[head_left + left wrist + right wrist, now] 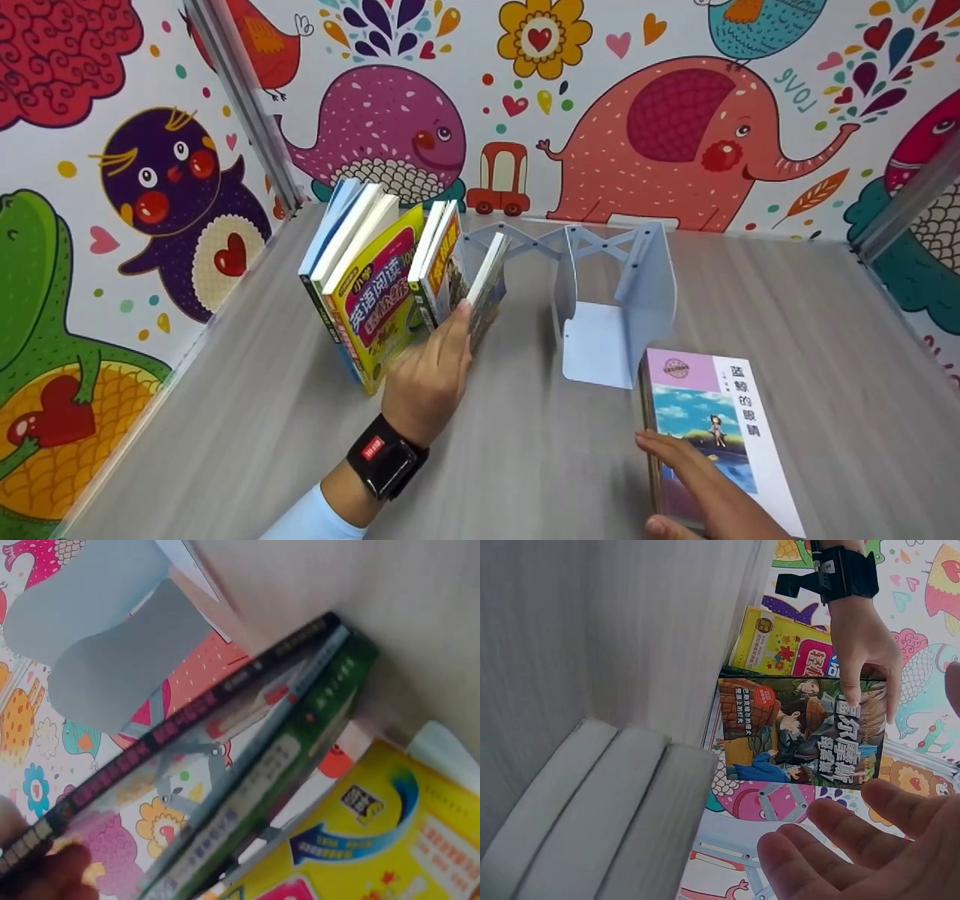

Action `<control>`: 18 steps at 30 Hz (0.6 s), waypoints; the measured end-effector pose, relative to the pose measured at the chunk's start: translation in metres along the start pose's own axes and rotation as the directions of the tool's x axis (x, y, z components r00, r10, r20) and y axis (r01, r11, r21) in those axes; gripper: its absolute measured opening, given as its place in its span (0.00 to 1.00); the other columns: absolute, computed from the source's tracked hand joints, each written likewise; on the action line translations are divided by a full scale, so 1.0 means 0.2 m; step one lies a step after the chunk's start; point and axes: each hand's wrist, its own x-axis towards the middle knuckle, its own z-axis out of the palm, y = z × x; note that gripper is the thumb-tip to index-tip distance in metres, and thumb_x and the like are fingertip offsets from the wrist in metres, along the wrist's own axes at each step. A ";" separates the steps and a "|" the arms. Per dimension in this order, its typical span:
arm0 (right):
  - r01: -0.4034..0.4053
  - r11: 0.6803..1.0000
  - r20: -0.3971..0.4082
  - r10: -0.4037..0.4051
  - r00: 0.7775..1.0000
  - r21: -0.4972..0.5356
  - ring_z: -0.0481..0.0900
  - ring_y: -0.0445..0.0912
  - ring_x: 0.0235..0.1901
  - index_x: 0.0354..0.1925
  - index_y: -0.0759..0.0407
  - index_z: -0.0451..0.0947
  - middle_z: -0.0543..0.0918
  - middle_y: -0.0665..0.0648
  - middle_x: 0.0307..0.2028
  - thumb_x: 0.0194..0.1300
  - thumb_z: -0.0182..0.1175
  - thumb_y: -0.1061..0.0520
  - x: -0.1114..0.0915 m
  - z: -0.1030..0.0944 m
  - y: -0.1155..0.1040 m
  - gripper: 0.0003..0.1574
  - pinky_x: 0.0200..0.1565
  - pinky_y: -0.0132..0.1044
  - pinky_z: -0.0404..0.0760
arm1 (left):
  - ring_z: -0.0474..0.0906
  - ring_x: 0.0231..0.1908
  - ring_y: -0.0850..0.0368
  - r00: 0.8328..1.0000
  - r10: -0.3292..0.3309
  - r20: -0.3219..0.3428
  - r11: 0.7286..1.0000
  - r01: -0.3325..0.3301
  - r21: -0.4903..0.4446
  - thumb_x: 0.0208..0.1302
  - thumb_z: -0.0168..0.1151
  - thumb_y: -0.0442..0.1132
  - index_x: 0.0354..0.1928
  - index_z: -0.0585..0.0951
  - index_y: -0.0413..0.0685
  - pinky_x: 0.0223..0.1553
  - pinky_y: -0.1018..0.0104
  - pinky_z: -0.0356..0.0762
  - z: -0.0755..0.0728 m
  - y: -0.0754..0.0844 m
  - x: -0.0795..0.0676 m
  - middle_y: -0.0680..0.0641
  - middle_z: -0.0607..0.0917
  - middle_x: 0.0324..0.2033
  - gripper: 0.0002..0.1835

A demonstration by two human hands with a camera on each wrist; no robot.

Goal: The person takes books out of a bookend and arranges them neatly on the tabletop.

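Note:
My left hand pinches the top edge of a thin dark-spined book, which has an illustrated cover. In the left wrist view, this book leans away from a green-spined book. A yellow workbook and several other books stand left of it in a slanted row. My right hand has its fingers extended over the left side of a stack of books. The pink-and-white top book shows a girl by water. Whether that hand touches the stack is unclear.
A pale blue expandable bookend rack stands at the middle back, its crossed arms reaching behind the book row. Cartoon-printed wall panels enclose the wood-grain table at the back and sides.

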 end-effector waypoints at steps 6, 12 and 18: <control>0.020 1.000 -0.010 -0.020 1.000 -0.013 0.70 0.62 0.64 0.74 0.36 0.58 0.66 0.58 0.72 0.68 0.62 0.42 -0.01 0.00 0.00 0.41 0.55 0.70 0.75 | 0.88 0.29 0.54 0.999 -0.002 -0.048 0.978 -0.008 -0.208 0.68 0.61 0.33 0.64 0.77 0.39 0.27 0.65 0.86 0.01 0.02 -0.03 0.43 0.90 0.38 0.23; 0.001 1.000 -0.008 -0.001 1.000 -0.003 0.69 0.64 0.66 0.73 0.34 0.58 0.65 0.57 0.73 0.69 0.62 0.41 -0.03 0.00 0.01 0.40 0.56 0.73 0.71 | 0.86 0.27 0.57 0.998 0.048 -0.031 0.953 -0.055 -0.298 0.71 0.58 0.34 0.63 0.78 0.41 0.25 0.69 0.83 0.03 0.07 -0.05 0.45 0.90 0.42 0.20; 0.053 0.989 -0.098 -0.067 0.993 -0.139 0.73 0.50 0.64 0.74 0.31 0.58 0.69 0.49 0.71 0.66 0.64 0.42 -0.04 0.02 0.04 0.43 0.57 0.56 0.80 | 0.89 0.34 0.55 0.998 0.059 -0.016 0.955 -0.061 -0.291 0.65 0.61 0.29 0.64 0.79 0.45 0.27 0.68 0.84 0.03 0.08 -0.06 0.46 0.89 0.48 0.24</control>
